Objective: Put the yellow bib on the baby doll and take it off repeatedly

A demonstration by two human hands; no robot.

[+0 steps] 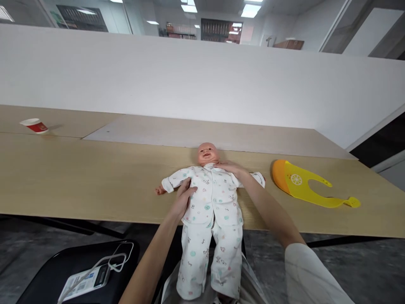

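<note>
A baby doll (209, 202) in white patterned pyjamas lies on its back at the near edge of the wooden table (79, 177), its legs hanging over the edge toward me. My left hand (185, 195) rests on the doll's chest by its right arm, fingers stretched flat. My right hand (230, 167) lies at the doll's collar just under the chin, fingers extended on the cloth. A yellow and orange silicone bib (303, 183) lies flat on the table to the right of the doll.
A red and white paper cup (34, 126) lies on its side at the far left of the table. A black chair (63, 270) at lower left carries a small device with a white cable (91, 276). A white partition wall (202, 76) stands behind the table.
</note>
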